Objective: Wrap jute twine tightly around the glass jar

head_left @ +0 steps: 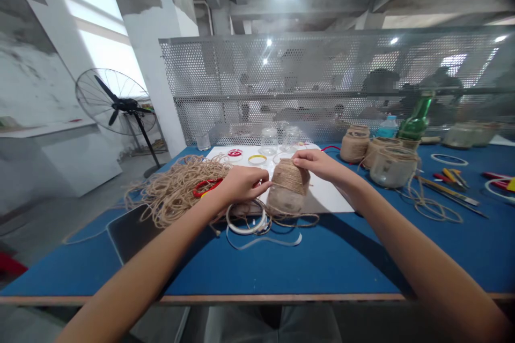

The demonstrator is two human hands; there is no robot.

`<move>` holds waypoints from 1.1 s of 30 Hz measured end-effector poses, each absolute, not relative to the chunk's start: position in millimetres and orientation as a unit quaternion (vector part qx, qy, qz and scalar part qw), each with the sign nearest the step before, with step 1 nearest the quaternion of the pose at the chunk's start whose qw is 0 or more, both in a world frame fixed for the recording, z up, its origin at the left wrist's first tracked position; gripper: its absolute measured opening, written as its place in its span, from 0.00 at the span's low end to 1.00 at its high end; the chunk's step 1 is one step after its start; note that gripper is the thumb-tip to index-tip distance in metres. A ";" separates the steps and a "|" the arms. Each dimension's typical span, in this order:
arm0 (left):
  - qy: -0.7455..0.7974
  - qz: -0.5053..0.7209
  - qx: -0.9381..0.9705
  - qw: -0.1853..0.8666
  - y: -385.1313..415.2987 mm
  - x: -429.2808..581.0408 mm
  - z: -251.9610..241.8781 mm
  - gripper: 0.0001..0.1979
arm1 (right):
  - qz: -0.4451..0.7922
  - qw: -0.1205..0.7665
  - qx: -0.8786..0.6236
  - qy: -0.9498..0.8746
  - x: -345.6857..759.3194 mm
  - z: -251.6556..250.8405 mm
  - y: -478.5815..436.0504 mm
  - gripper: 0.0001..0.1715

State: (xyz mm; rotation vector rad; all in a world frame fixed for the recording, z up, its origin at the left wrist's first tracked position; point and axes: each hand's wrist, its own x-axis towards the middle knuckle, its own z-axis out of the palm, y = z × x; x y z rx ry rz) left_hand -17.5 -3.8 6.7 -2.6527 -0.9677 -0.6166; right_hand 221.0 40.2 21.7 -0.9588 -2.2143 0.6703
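A glass jar (286, 199) stands slightly tilted in front of me, its upper part wound with jute twine (292, 178) and its lower part bare. My right hand (316, 163) grips the jar at its top, the fingers bent over the neck. Just left of the jar, my left hand (247, 182) is closed with thumb and fingers drawn together; what lies between them is too small to make out. Below that hand are a roll of white tape (246, 232) and loose twine ends. Red-handled scissors (203, 187) lie partly hidden behind my left wrist.
A large heap of twine (169, 193) covers the table's left side, beside a dark flat panel (134, 230). Clear jars (269, 140) stand at the back on white paper (332, 197). Rightward are twine-wrapped jars (354, 144), a green bottle (416, 118) and tools (450, 178).
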 end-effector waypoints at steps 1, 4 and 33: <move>-0.333 -0.207 -0.912 0.123 -2.8 -18.0 6.4 0.16 | 0.261 0.312 -0.363 -0.838 221.4 21.5 40.7 0.13; -0.343 -0.191 -0.914 0.102 1.3 -19.7 5.1 0.19 | 0.287 0.307 -0.360 -0.833 222.5 20.6 42.7 0.13; -0.352 -0.238 -0.875 -0.231 0.7 -21.5 6.8 0.36 | 0.486 0.328 -0.258 -0.768 218.2 12.0 34.6 0.11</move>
